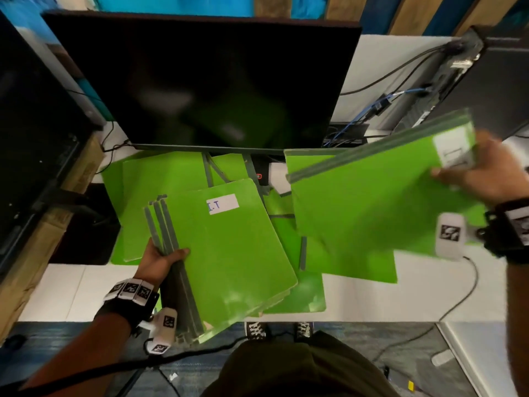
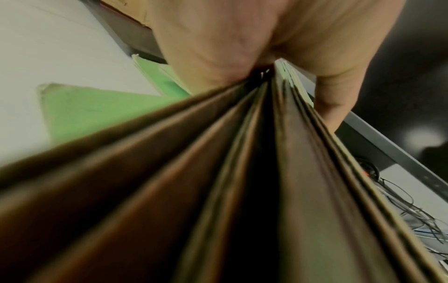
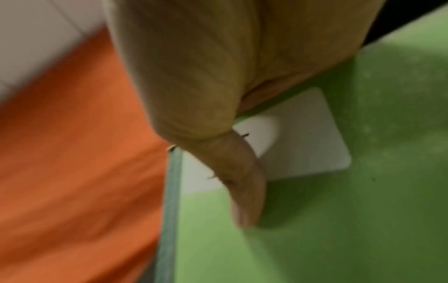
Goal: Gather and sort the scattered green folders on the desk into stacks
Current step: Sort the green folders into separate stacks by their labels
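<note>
Gathered stack of folders [image 1: 229, 253] gripped by left hand [image 1: 160, 260] at the spines, thumb over the top, likely so edges stay aligned. Right hand [image 1: 486, 173] pinches a single folder [image 1: 372, 210] at its labelled corner, thumb on top, lifted clear of the desk [image 1: 71, 290]. Loose folders [image 1: 160, 179] lie under the monitor [image 1: 200, 81].

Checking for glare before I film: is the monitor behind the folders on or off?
Off, it seems: the monitor screen is uniformly black, showing only faint green reflections of the folders lying below it.
</note>
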Available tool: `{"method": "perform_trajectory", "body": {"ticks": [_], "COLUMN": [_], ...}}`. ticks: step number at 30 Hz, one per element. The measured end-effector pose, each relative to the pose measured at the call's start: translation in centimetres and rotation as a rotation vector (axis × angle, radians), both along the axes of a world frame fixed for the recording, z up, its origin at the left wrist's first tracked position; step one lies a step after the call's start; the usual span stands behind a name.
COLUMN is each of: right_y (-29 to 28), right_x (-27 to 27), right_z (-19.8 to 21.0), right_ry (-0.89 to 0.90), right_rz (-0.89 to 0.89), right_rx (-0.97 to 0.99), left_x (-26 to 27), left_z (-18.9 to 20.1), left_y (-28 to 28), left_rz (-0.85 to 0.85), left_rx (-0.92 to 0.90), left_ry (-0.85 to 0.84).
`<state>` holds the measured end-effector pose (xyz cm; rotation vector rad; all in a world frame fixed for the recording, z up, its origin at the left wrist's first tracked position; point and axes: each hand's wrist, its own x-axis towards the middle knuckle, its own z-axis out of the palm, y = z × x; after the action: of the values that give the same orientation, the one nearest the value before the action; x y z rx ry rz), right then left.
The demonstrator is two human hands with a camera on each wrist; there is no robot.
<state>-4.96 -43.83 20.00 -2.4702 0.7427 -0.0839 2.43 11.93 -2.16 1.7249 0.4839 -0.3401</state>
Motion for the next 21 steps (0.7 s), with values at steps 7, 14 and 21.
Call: {"method": "perform_trajectory", "body": {"ticks": [7,14,21], "right_y": [8.0,15.7,24.3], "right_x": [1.6,6.0,13.4], "right_z": [11.9,13.8,1.3], "right_ry": [-0.220,-0.043,0.096], "right_rz": [0.298,0.645,0.871], "right_rx": [0.004,-0.091,-0.197], "left_x": [0.0,-0.1,-0.9], "left_z": [2.6,4.8,5.0], "left_y": [-1.6,-4.3,-5.9], "left_rz": [-0.109,-0.232,-0.337], "left_rx": [-0.078,-0.127,-0.083], "left_ry": [-0.136,-0.194,-0.267]}}
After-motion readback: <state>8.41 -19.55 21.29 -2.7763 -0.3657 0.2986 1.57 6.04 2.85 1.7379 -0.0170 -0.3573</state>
